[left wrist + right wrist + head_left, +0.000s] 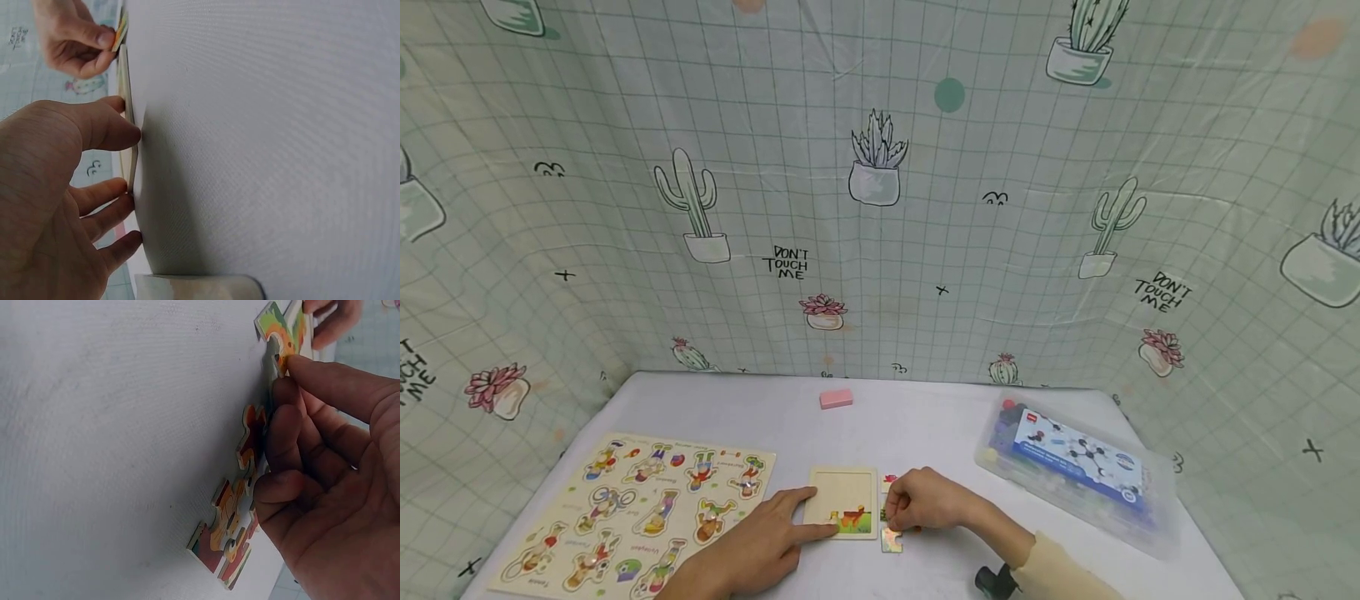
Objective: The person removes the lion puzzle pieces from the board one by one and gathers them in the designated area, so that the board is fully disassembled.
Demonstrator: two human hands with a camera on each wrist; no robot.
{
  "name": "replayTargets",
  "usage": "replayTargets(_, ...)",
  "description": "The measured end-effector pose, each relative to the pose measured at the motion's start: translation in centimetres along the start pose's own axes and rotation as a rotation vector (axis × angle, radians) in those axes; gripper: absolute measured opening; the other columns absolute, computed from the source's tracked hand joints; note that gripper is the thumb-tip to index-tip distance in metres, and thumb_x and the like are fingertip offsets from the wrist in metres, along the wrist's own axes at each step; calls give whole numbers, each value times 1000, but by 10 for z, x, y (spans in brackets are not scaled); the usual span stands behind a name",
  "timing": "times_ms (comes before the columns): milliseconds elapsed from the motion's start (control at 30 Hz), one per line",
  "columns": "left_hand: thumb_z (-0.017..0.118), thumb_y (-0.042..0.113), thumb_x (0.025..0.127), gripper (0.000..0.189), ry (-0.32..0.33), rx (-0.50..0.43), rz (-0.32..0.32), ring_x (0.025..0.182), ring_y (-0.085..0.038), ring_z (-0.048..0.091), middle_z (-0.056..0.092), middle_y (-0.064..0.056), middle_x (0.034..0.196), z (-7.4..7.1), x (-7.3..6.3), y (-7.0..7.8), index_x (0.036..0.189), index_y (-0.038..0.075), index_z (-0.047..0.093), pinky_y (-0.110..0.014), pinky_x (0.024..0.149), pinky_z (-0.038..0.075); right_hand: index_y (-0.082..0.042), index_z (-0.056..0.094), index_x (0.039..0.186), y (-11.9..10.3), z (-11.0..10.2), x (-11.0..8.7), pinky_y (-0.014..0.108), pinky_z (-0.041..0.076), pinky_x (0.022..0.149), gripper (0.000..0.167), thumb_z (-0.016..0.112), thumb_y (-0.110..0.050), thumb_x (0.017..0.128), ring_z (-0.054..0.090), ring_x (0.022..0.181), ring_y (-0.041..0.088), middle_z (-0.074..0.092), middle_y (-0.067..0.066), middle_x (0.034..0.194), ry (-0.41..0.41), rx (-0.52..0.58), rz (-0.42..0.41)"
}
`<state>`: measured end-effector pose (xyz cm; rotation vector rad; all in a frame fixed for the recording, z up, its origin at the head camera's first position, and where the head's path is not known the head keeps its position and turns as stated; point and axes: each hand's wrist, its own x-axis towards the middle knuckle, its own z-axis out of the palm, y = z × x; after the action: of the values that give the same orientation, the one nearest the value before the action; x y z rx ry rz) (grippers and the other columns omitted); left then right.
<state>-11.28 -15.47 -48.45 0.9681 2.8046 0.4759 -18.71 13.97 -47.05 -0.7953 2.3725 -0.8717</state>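
Note:
A small square wooden puzzle board [842, 492] lies on the white table, with an animal picture fitted along its lower right. My left hand [760, 542] rests at the board's left side, fingers spread; index finger and thumb touch its left and lower edges. To the board's right, my right hand [925, 500] pinches a green and orange puzzle piece [275, 331] between thumb and fingers. That piece is tilted just off the table near the board's edge in the left wrist view. Several loose puzzle pieces [225, 537] lie under and beside the right hand, partly hidden by it.
A large wooden board of sports figures [647, 508] lies at the left. A pink eraser-like block [837, 399] is at the back. A clear plastic case with a molecule label [1075, 467] stands at the right, with a dark object [996, 581] near the right forearm.

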Motion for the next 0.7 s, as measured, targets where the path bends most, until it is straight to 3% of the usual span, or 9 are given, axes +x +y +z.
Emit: replayTargets(700,60,9,96,56,-2,6,18,136,-33,46,44,-15,152,0,0,-2,139,45,59,-55,105,42,-20,68,77,2,5,1,18,41,50,17,80,-10,83,51,54,1,58,-12,63,10,-62,5)
